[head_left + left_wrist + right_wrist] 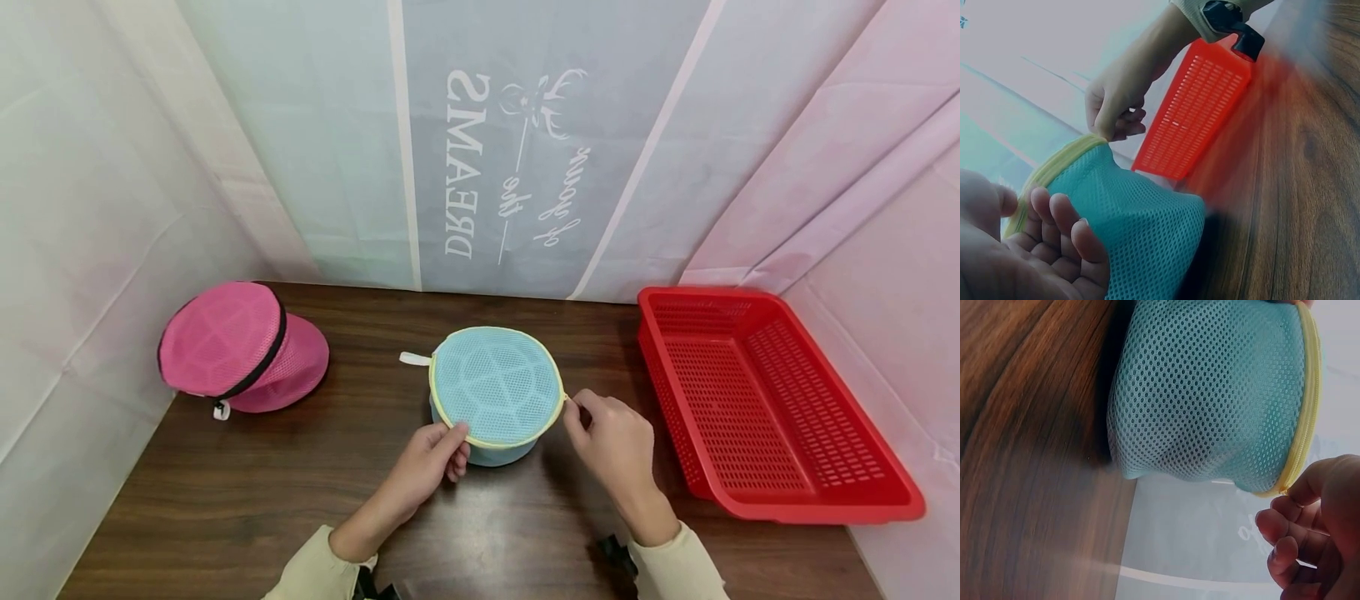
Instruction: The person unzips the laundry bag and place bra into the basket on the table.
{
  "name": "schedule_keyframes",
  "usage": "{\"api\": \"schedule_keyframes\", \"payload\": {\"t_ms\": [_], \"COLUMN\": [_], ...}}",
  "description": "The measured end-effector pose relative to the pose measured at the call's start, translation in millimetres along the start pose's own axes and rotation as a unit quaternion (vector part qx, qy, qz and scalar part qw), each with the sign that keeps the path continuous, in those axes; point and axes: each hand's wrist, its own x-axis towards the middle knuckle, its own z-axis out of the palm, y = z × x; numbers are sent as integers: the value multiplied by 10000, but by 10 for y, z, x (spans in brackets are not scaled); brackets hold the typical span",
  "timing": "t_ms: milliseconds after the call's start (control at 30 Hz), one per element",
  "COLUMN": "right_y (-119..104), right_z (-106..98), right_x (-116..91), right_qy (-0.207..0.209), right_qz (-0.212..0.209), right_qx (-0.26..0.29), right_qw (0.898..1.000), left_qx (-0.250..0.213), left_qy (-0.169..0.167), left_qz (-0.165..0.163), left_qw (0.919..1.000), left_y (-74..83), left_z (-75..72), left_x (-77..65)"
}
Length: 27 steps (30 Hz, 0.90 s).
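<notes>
A round light-blue mesh laundry bag (497, 385) with a yellow zipper rim stands upright on the table in the head view, its lid lying over the top. My left hand (433, 460) pinches the rim at the near left, thumb on top and fingers beneath. At the right side of the rim, my right hand (617, 437) pinches the zipper pull between thumb and forefinger. The right wrist view shows the yellow zipper (1302, 406) running up to those fingertips. A white tag (415, 359) sticks out from the bag's left side.
On the left of the brown wooden table (360, 500) stands a pink mesh laundry bag (225, 342) with black trim, its top leaning toward the left. A red plastic basket (738, 408) sits at the right. Printed cloth (517, 150) hangs behind the table.
</notes>
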Motion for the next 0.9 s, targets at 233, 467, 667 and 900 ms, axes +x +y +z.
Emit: {"api": "schedule_keyframes", "payload": {"t_ms": [233, 467, 667, 900], "right_y": [-59, -79, -104, -128], "right_z": [-45, -78, -110, -124], "right_x": [-27, -43, -57, -73], "right_qy": [-56, -60, -222, -231], "right_qz": [-20, -4, 57, -194], "right_qx": [166, 256, 403, 518], "right_qw": [9998, 9997, 9989, 9982], "left_qx": [15, 184, 119, 86], "left_qy": [108, 174, 219, -471], "left_qz": [109, 240, 79, -159], "left_qw": [9999, 9994, 9997, 9987], "left_y": [3, -21, -34, -43], "left_z": [-10, -18, -21, -22], "left_x": [-2, 5, 25, 39]}}
